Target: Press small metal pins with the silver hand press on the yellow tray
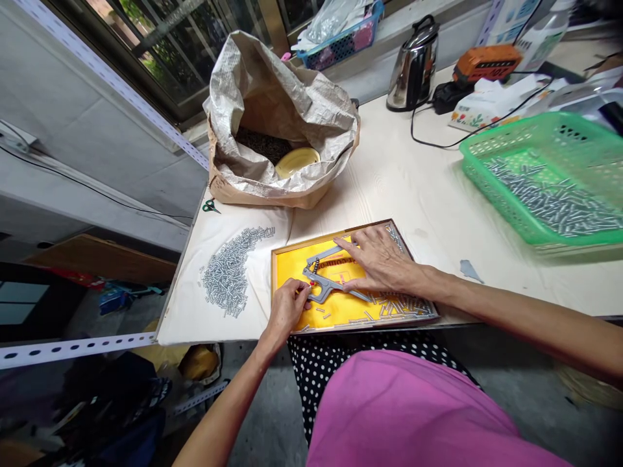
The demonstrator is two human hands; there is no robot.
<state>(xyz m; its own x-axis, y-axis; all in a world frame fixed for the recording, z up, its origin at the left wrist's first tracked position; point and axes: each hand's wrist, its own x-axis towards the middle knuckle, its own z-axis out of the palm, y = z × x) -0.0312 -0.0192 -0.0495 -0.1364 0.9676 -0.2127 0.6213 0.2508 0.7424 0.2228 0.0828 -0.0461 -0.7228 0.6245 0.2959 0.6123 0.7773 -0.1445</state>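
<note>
L hand [288,307] pinched at pliers [327,283] nose, can't tell on what; R hand [382,259] spans handles, prob. for leverage; tray [291,263] corrals metal pcs [402,305].

One left hand [288,301], one right hand [384,259], one pliers-like tool [327,283], one tray [292,263], one green basket [496,217], one blue basket [341,50], one sack [277,110]

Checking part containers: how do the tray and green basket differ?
The tray has a yellow floor and brownish rim; the green basket is green throughout. The tray's walls are low; the basket's are taller, with holes. Both hold small metallic pieces.
</note>
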